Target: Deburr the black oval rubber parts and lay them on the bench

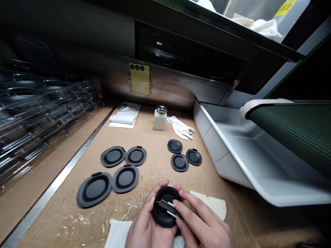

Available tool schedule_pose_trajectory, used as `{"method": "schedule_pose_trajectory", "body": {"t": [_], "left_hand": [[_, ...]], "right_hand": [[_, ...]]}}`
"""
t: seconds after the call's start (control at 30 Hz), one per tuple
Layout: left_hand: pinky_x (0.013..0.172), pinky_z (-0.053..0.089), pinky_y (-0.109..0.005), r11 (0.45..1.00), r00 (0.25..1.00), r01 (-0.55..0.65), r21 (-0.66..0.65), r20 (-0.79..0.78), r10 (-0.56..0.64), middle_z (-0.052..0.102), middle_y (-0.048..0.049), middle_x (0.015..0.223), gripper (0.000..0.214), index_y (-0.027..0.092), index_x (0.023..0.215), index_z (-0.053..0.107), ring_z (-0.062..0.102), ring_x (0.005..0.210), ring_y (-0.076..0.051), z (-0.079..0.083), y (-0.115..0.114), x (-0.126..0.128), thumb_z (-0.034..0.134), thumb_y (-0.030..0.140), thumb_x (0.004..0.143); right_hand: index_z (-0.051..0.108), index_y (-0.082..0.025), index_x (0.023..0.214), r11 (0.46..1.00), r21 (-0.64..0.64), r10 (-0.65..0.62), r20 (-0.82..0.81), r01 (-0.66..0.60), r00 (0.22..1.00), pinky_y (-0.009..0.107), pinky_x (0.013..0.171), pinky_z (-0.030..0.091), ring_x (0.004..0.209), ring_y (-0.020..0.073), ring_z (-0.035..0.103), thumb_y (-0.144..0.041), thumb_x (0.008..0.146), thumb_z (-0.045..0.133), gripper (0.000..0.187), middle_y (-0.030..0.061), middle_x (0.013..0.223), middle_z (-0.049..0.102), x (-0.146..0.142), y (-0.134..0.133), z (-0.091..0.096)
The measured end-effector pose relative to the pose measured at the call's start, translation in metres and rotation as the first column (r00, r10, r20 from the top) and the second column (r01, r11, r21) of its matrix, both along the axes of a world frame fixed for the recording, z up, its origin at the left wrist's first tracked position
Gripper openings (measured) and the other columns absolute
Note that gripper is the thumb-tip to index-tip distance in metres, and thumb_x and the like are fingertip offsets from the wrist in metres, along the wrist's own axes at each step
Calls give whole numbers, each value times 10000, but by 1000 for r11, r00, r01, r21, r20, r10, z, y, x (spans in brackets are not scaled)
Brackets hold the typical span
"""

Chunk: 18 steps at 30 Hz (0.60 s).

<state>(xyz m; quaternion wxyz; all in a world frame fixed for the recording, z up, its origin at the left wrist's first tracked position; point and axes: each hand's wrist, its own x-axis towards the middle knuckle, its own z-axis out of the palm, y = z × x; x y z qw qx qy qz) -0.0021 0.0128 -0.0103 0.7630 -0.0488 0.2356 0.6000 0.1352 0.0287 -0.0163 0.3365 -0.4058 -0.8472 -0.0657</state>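
My left hand (144,224) is closed round a black round rubber disc (162,215), holding it up near the table's front edge. My right hand (199,224) pinches a thin flat blade-like tool (168,207) and lays it across the disc's face. On the cardboard-covered table (152,144) lie several larger black discs (113,172) at the left and three smaller black discs (182,155) at the right. A white cloth (214,205) lies just behind my right hand.
A white pump bottle (159,119), a white glove (181,127) and a pack of wipes (125,115) sit at the back. Stacked clear trays (38,113) fill the left. A white chute (245,151) and green conveyor belt (297,134) stand at the right. White paper (117,232) lies at the front.
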Motion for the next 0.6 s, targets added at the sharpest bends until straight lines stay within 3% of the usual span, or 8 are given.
{"method": "schedule_pose_trajectory", "body": {"t": [0.13, 0.4, 0.6], "left_hand": [[943, 397, -462, 1000, 999, -6, 14, 43, 6, 675, -105, 1042, 248, 223, 971, 670, 537, 1114, -275, -2, 1, 0, 455, 242, 848], [949, 391, -436, 998, 1000, -11, 58, -18, 12, 671, -108, 1060, 294, 223, 987, 674, 571, 1066, -245, -2, -1, 1, 421, 147, 855], [908, 404, -427, 997, 998, -12, 72, 63, 8, 671, -133, 1063, 325, 215, 980, 681, 581, 1045, -246, -6, 3, 3, 376, 284, 889]], "right_hand": [[648, -252, 1034, 1000, 1, 2, 4, -2, 1000, 211, 720, 556, 861, 159, 664, -209, 820, 516, 255, 28, 1067, 652, 0, 0, 0], [652, -239, 1041, 998, -19, 60, 20, -60, 998, 197, 707, 556, 869, 162, 660, -200, 804, 533, 268, 53, 1065, 648, 4, 2, 2], [648, -211, 1049, 997, -76, 5, -44, -8, 999, 213, 788, 539, 893, 160, 652, -207, 838, 493, 262, 51, 1050, 656, 7, 2, 3]]}}
